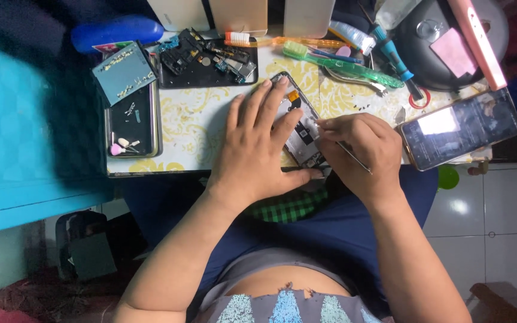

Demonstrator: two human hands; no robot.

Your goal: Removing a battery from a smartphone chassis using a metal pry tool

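Closest to the camera are the two forearms, coming up from 6 o'clock toward the small table point(198, 128) with the yellow flowery top. The opened phone point(299, 128) sits about dead centre of that table's near edge, back cover off so you can see the innards. Its long axis runs diagonally, top end pointing to roughly 11 o'clock and bottom end toward 5 o'clock, hanging a bit over the table edge. The left hand point(257, 146) lies flat on top of the phone, fingers spread and pointing to about 12 o'clock, thumb stretched out along the lower edge toward 3 o'clock, pressing it down rather than gripping. The right hand point(357, 149) is at 3 o'clock of the phone, fingers bunched tight together, pinching a thin metal tool point(354, 157); the handle end sticks out toward 4 o'clock, and the tip goes in at the phone's right edge, though I can't tell exactly what it touches. Further out at 3 o'clock there's a second phone point(461, 127) with its screen lit. At 12 o'clock lie a green toothbrush point(342, 64) and an orange toothbrush point(282, 41), and at 10 o'clock a black tray point(207, 60) of loose phone parts.
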